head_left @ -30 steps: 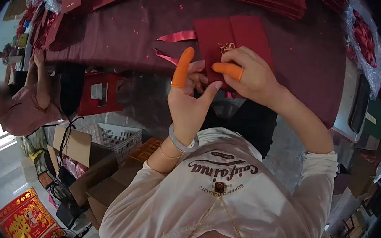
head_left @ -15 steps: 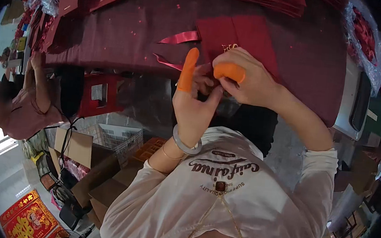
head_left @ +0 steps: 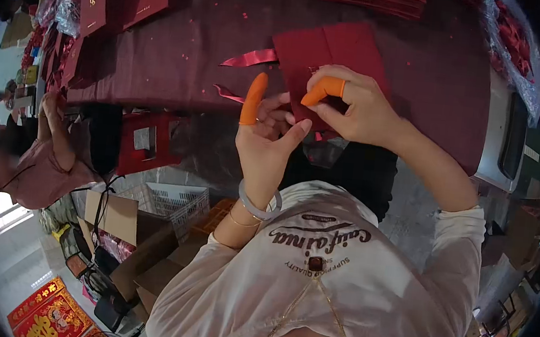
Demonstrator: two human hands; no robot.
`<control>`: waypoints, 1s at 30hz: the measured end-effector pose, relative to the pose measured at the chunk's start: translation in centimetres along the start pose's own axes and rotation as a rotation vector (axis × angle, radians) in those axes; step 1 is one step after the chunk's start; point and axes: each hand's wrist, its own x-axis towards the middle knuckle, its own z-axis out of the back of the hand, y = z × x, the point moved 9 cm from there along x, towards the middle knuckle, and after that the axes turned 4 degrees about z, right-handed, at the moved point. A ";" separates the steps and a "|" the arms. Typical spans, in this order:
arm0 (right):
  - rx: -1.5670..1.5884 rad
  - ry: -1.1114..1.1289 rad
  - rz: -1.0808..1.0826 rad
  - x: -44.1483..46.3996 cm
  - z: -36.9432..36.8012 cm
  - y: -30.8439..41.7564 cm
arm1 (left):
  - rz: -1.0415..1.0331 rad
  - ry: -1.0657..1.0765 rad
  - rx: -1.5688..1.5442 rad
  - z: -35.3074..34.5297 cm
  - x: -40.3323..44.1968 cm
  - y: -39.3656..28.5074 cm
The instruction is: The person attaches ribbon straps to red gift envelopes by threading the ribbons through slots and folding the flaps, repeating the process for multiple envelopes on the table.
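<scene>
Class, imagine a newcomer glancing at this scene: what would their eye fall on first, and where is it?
Probably the bright orange finger covers, one on the left hand and one on the right hand, near the picture's centre. Next, perhaps, the red bag at the hands, with a glossy ribbon on its left. A red-and-gold printed sheet stands out at lower left.

red bag (head_left: 343, 51): matt paper; ribbon (head_left: 251, 57): glossy satin; tablecloth (head_left: 176, 62): matt cloth

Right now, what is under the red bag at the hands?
Dark red cloth shows beside and beyond the red bag; what lies directly beneath is covered.
</scene>
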 end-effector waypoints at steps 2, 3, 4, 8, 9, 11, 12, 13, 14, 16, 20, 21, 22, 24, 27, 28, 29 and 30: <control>0.090 0.064 -0.082 0.1 -0.3 -0.5 | -0.007 -0.003 -0.009 0.0 0.0 0.1; 0.090 0.062 -0.083 0.1 -0.3 -0.5 | -0.016 -0.006 0.012 0.0 -0.1 0.1; 0.112 0.057 -0.087 0.1 -0.3 -0.6 | -0.026 -0.009 0.033 0.0 -0.1 0.0; 0.095 -0.010 -0.100 0.2 -0.1 -0.7 | -0.058 -0.022 0.097 -0.3 -0.6 -0.7; 0.092 -0.010 -0.095 0.2 -0.1 -0.7 | -0.050 -0.018 0.073 -0.4 -0.6 -0.8; 0.062 -0.014 -0.113 0.1 0.0 -0.9 | -0.047 -0.017 0.050 -0.3 -0.4 -1.0; 0.061 -0.014 -0.109 0.1 0.0 -0.9 | -0.023 -0.006 0.045 -0.3 -0.3 -0.9; 0.063 0.000 -0.107 0.1 -0.2 -0.9 | 0.002 0.006 0.041 -0.3 -0.3 -0.7; 0.065 0.012 -0.107 0.0 -0.4 -0.9 | 0.001 0.007 0.042 -0.3 -0.3 -0.7; 0.044 -0.001 -0.058 0.0 -0.4 -0.6 | -0.012 -0.016 0.045 0.0 -0.3 -0.5; 0.004 0.047 0.010 0.3 -0.7 -0.2 | 0.024 -0.029 0.018 0.0 -0.2 -0.3; 0.006 0.047 0.006 0.3 -0.5 0.0 | 0.000 -0.026 0.004 -0.1 -0.2 -0.5; 0.115 0.070 -0.086 0.4 -0.6 -0.7 | -0.024 -0.022 -0.010 -0.2 -0.2 -0.7; 0.218 0.066 -0.126 0.4 -0.3 -0.8 | 0.001 -0.011 -0.054 0.2 0.1 -0.6; 0.443 -0.052 -0.182 0.4 0.4 -2.3 | -0.029 0.013 -0.060 0.9 1.0 -0.3; 0.528 -0.115 -0.229 0.2 0.7 -3.0 | -0.056 0.041 0.139 0.9 1.3 -0.3; 0.527 -0.119 -0.228 0.2 0.8 -3.3 | -0.082 0.068 0.337 0.7 1.5 -0.4; 0.612 -0.158 -0.337 0.0 0.8 -4.6 | -0.122 0.030 0.399 0.6 1.6 -0.9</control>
